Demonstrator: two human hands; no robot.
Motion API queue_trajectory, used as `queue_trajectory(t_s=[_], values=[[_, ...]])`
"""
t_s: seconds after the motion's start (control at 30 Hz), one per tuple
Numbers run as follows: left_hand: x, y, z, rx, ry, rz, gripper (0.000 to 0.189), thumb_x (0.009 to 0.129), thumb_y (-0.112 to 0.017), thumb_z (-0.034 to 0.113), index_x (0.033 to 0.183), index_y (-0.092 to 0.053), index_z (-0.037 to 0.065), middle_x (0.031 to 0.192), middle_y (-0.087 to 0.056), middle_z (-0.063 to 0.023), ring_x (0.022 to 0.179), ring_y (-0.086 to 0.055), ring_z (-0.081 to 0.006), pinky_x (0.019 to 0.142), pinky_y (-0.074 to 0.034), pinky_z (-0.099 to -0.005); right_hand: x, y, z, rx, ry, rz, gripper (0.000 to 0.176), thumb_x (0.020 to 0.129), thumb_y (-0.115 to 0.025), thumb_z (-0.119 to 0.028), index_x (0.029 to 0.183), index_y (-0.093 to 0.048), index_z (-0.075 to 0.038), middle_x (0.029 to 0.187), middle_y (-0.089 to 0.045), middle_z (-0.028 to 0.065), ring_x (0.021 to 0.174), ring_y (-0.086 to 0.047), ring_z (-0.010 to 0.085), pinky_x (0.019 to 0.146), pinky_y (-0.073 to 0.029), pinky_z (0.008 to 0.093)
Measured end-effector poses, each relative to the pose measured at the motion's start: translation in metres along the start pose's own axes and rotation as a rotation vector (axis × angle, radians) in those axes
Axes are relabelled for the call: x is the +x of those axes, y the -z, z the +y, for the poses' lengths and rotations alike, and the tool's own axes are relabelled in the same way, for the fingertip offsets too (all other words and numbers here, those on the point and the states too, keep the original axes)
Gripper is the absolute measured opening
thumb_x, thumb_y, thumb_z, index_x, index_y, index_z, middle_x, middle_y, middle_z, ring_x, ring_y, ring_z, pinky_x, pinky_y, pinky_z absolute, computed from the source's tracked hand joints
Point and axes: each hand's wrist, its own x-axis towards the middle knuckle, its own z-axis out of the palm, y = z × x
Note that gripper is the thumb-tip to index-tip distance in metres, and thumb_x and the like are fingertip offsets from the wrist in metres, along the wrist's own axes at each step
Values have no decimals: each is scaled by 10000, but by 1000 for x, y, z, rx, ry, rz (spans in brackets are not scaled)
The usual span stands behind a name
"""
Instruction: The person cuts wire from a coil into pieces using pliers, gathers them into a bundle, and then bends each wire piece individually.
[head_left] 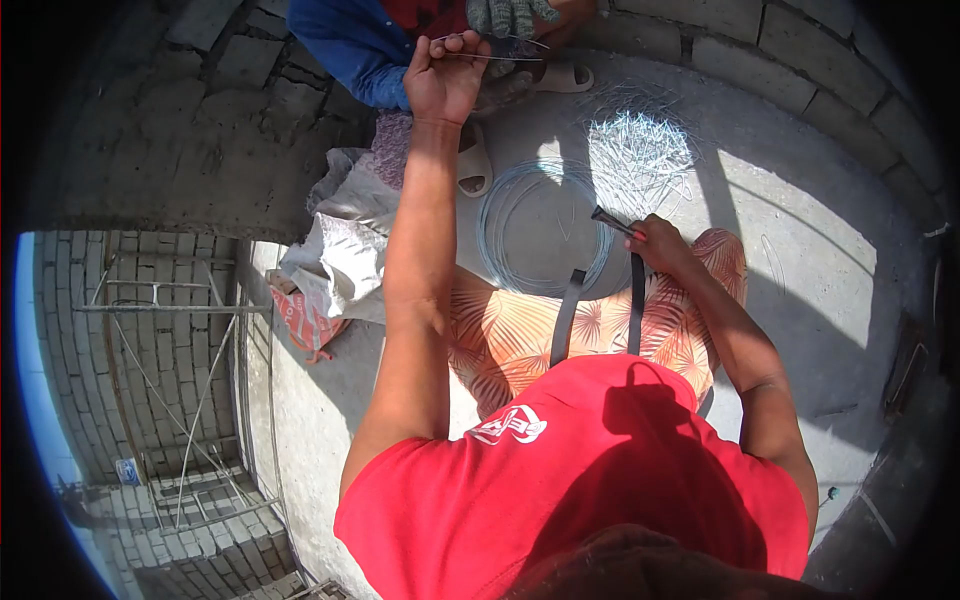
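Observation:
My left hand (448, 85) is stretched out at the top of the head view, palm up, its fingers curled on a thin wire (512, 58). Close beyond it are the gloved hands of another person, one glove (510, 15) showing clearly. My right hand (660, 245) is wrapped round the red handles of a pair of pliers (610, 220), whose dark jaws point left. Below the pliers lies a coil of wire (490, 235) on the concrete floor. A heap of short cut wires (640, 150) sits beyond my right hand.
Crumpled white sacks (345, 255) and an orange bag (302, 318) lie to the left. The other person's sandals (474, 165) stand near the coil. Block walls (750, 70) border the floor, and metal scaffolding (170, 308) stands at far left.

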Motion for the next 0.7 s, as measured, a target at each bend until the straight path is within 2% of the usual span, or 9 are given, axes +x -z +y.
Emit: queue_trajectory(t_s=[0.2, 0.4, 0.5, 0.57, 0.6, 0.63, 0.67, 0.7], values=[[-17, -6, 7, 91, 21, -5, 378, 1085, -449, 287, 803, -588, 76, 921, -686, -114, 1091, -645, -326, 1102, -412, -559, 5, -12, 0, 32, 60, -18, 309, 880, -736, -326, 904, -690, -21, 883, -626, 201, 923, -635, 383, 843, -501, 477], [-26, -13, -8, 315, -97, 24, 362, 1096, -439, 264, 855, -611, 56, 936, -682, -118, 1092, -643, -326, 1101, -431, -507, 4, -24, 8, 37, 76, -39, 307, 875, -735, -314, 915, -696, -12, 874, -649, 222, 909, -644, 405, 836, -501, 495], [-35, -31, -7, 494, -220, -29, 337, 1086, -455, 240, 859, -600, 39, 942, -677, -135, 1098, -643, -334, 1102, -431, -509, 10, -31, 17, -4, 54, -45, 330, 870, -733, -331, 940, -696, -11, 924, -679, 234, 930, -664, 418, 840, -508, 509], [-50, -65, -7, 649, -275, -33, 316, 1074, -468, 217, 848, -585, 30, 941, -670, -150, 1090, -644, -341, 1102, -430, -518, 16, -29, 11, -29, -66, -142, 343, 869, -724, -342, 969, -696, -15, 961, -702, 229, 979, -677, 416, 860, -521, 509], [-56, -76, -9, 707, -292, -85, 310, 1068, -473, 213, 846, -585, 29, 924, -664, -152, 1081, -647, -346, 1104, -429, -529, 25, -41, 21, -77, -43, -134, 336, 871, -712, -339, 1017, -705, -36, 988, -713, 219, 1023, -683, 406, 890, -532, 493], [-65, -88, -11, 728, -244, -95, 314, 1072, -469, 222, 856, -589, 28, 907, -653, -146, 1074, -647, -350, 1106, -429, -535, 36, -46, 19, -117, -137, -200, 318, 868, -712, -311, 1035, -727, -40, 1012, -724, 225, 1013, -702, 395, 876, -546, 493], [-74, -96, -14, 748, -198, -74, 341, 1077, -463, 233, 823, -586, 41, 876, -631, -131, 1058, -648, -345, 1103, -429, -537, 46, -55, 21, -102, -152, -207, 283, 850, -711, -234, 1035, -744, -22, 1045, -728, 246, 990, -723, 383, 850, -559, 497], [-82, -102, -20, 797, -171, -49, 367, 1078, -465, 240, 781, -579, 57, 839, -601, -111, 1044, -646, -336, 1099, -428, -533, 62, -66, 25, -181, -223, -322, 257, 826, -693, -142, 1030, -759, 0, 1058, -734, 248, 990, -738, 351, 838, -569, 493]])
